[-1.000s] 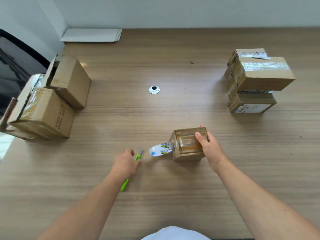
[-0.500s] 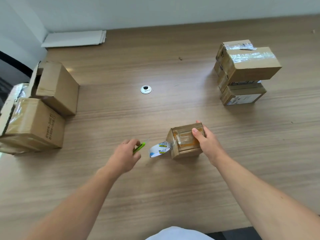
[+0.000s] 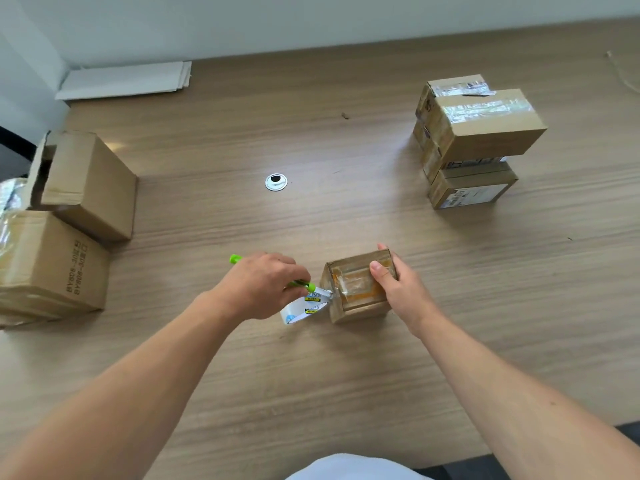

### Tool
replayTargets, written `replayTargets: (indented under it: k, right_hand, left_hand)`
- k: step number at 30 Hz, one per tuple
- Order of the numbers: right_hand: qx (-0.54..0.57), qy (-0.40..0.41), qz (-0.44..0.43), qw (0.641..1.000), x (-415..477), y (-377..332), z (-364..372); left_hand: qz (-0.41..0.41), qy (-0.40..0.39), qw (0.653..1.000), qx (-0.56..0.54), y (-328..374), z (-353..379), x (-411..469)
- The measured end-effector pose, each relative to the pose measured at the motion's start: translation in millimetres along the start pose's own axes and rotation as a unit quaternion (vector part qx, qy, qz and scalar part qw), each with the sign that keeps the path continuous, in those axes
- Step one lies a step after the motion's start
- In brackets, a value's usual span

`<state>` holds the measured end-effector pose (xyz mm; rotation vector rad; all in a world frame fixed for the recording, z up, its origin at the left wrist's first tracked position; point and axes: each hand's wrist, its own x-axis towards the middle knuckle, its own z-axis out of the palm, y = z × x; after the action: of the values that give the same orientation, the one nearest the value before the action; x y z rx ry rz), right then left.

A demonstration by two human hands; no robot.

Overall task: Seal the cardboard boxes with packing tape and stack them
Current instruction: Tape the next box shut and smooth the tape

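1. Our left hand curls round a slim green cutter, just above the white tape roll.
2. Our right hand grips the small cardboard box, with the thumb on its glossy taped top.
3. The taped box stack stands far beyond the right hand.

A single head-worn wide-angle view looks forward and steeply down onto the wooden surface, close above both forearms.

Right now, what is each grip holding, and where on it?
Left grip holds the green cutter round its middle, both ends showing. Right grip holds the small box by its right end, thumb on top.
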<state>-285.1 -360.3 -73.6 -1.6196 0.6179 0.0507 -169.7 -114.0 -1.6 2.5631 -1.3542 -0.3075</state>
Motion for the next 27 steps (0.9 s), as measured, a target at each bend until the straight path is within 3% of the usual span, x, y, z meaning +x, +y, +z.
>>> replayTargets:
  k: [8,17,25,27]
  right_hand:
    - [0.004,0.005,-0.012,1.0,0.3,1.4,0.8]
    - [0.001,-0.003,-0.005,1.0,2.4,3.5,-1.4]
    - [-0.01,0.001,0.0,1.0,-0.8,0.2,0.4]
    - [-0.018,0.009,0.003,1.0,0.5,1.1,1.5]
  left_hand:
    - [-0.005,-0.053,0.997,0.048,3.4,-7.9,13.8]
    - [-0.014,-0.047,0.997,0.052,0.9,-5.2,16.3]
    - [-0.082,-0.062,0.995,0.019,-15.8,-4.1,18.1]
    - [-0.131,-0.048,0.99,-0.022,-23.9,5.1,13.1]
